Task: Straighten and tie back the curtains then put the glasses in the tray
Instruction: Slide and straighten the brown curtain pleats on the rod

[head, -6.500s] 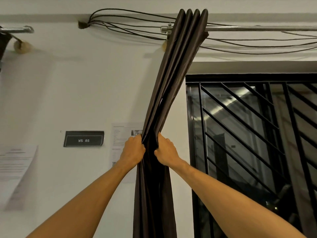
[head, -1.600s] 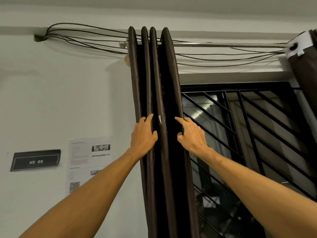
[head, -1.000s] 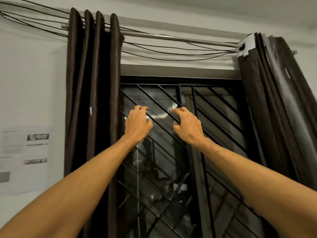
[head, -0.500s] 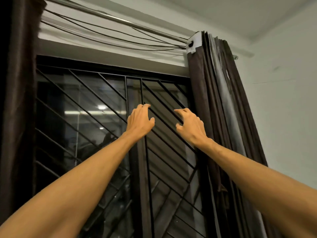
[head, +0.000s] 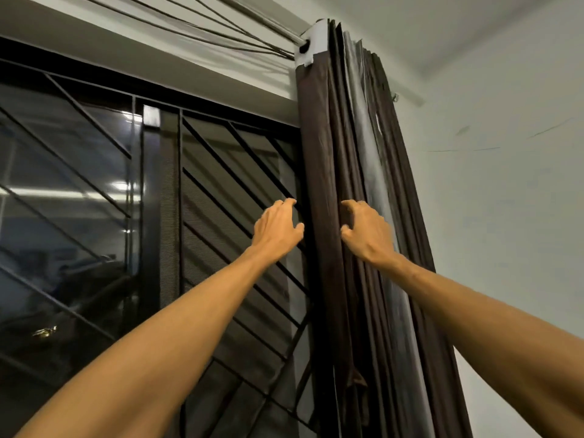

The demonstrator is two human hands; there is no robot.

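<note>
A dark brown curtain (head: 319, 159) hangs bunched in folds at the right side of the window, its top on a metal rod. My left hand (head: 276, 227) is raised just left of its leading edge, fingers loosely curved, holding nothing. My right hand (head: 366, 230) is on the folds just right of that edge, fingers bent against the cloth; whether it grips a fold I cannot tell. The left curtain, the glasses and the tray are out of view.
A black window grille (head: 221, 172) with diagonal bars and dark reflective glass fills the left and middle. Several cables (head: 202, 25) run along the rod above. A plain white wall (head: 505, 184) is right of the curtain.
Both hands let go of the left curtain and swung right across the window with my view. They now frame the leading edge of the right curtain.
</note>
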